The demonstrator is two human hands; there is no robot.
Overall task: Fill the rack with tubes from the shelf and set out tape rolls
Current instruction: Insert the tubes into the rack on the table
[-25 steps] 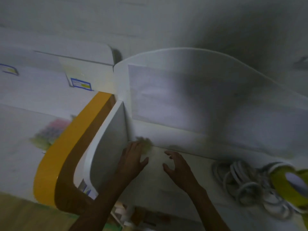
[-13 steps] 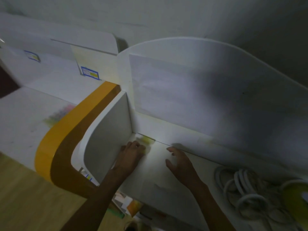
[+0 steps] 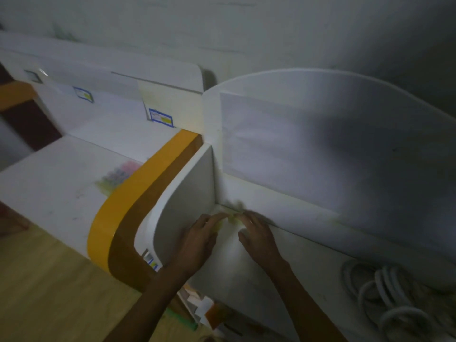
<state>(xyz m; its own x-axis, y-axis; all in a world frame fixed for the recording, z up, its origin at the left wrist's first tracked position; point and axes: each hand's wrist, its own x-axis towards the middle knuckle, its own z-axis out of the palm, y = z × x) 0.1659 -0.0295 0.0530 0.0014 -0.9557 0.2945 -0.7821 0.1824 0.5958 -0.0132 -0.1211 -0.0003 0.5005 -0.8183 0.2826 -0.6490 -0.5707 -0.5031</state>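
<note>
Both hands reach into the back left corner of a white desk [image 3: 283, 275], where the side panel [image 3: 187, 193] meets the rear partition [image 3: 320, 149]. The left hand [image 3: 197, 240] lies palm down with its fingers stretched toward the corner; the right hand [image 3: 259, 236] sits just beside it, fingers bent and pointing the same way. Between and just past the fingertips of both hands is a small yellowish thing [image 3: 233, 217] (too blurred to name), and the fingertips seem to touch it, but I cannot tell whether either hand has closed on it. Well to the right of the right hand, near the desk's front edge, lies a heap of white tape rolls [image 3: 385, 299], resting loose and overlapping. Left of the left hand, beyond the side panel, runs an orange curved band [image 3: 128, 206].
</note>
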